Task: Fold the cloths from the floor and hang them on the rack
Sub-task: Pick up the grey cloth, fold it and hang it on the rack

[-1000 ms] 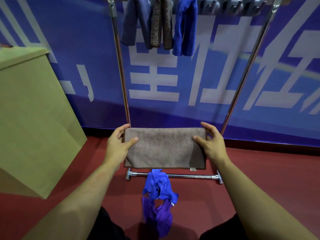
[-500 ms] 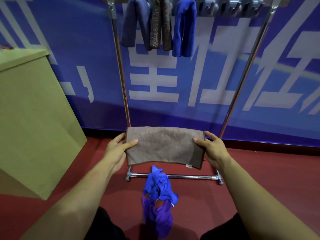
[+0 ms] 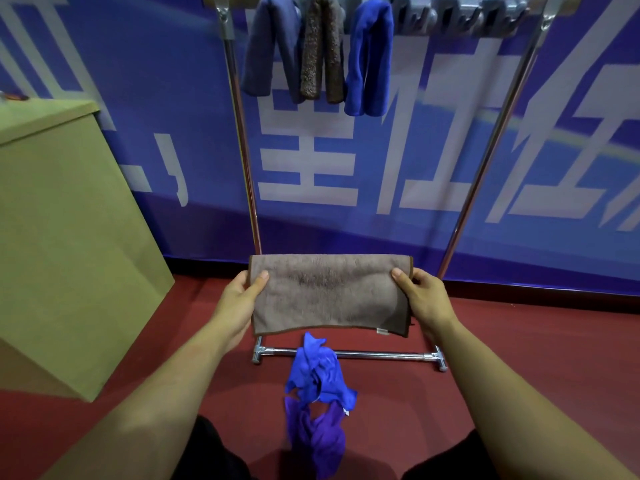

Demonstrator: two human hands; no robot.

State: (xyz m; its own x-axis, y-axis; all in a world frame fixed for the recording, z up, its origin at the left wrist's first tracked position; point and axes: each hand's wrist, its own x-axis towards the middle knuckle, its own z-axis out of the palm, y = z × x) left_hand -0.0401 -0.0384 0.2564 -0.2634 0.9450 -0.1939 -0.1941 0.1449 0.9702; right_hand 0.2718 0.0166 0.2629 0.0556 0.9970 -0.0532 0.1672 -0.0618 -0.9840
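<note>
I hold a folded brown cloth (image 3: 329, 292) stretched flat in front of me, low before the rack. My left hand (image 3: 240, 299) pinches its left edge and my right hand (image 3: 424, 299) pinches its right edge, thumbs on top. On the red floor below lie a crumpled blue cloth (image 3: 317, 372) and a purple cloth (image 3: 317, 441), touching each other. The metal rack (image 3: 485, 161) stands against the wall; on its top bar hang a grey-blue cloth (image 3: 268, 50), a brown cloth (image 3: 322, 50) and a bright blue cloth (image 3: 369, 57).
A tan cardboard box (image 3: 62, 244) stands at the left on the red floor (image 3: 519, 334). The rack's chrome foot bar (image 3: 381, 355) lies across the floor just behind the blue cloth. A blue banner with white characters (image 3: 311, 174) covers the wall.
The brown cloth's lower edge has swung up and toward me, so the cloth now lies flatter between my hands. My hands have drawn slightly lower and nearer.
</note>
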